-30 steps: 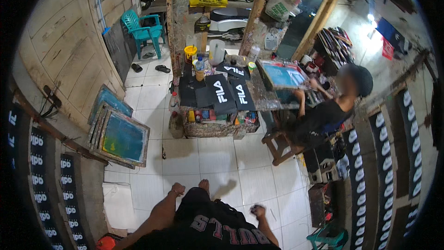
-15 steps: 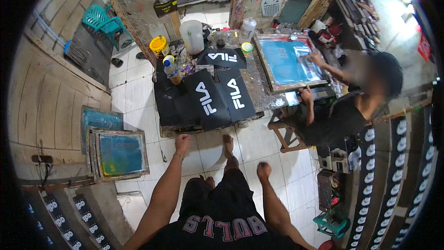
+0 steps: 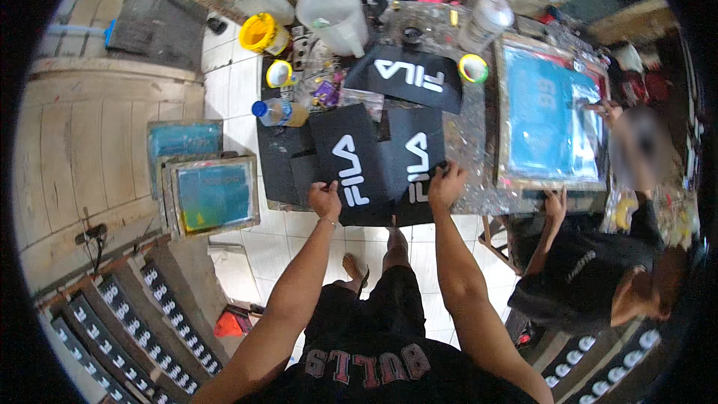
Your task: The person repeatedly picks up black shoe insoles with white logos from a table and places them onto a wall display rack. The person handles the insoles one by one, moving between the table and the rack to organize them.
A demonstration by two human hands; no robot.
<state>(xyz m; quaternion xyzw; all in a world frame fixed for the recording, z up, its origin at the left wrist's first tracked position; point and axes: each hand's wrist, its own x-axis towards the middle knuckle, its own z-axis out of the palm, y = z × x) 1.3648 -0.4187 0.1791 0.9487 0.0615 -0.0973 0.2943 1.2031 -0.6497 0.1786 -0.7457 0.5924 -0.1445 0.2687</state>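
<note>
Two black printed sheets with white lettering lie side by side at the table's near edge. My left hand [image 3: 324,200] is closed at the left edge of the left black sheet [image 3: 348,142]. With its fingers curled over the edge, my right hand [image 3: 449,184] grips the right black sheet [image 3: 419,124]. Beyond them another black sheet [image 3: 404,78] with white lettering lies turned sideways. Plain dark pieces show beneath and left of the left sheet.
On the table [image 3: 473,131] stand a plastic bottle [image 3: 280,113], a yellow tub [image 3: 264,34], a translucent jug [image 3: 333,19] and a white bottle [image 3: 486,22]. At right, a co-worker [image 3: 591,269] handles a blue screen frame [image 3: 550,120]. More screen frames [image 3: 213,194] lean at left.
I have moved closer to the table. Both my hands have reached forward from above the floor to the two near sheets. The co-worker's hand has stayed over the screen frame.
</note>
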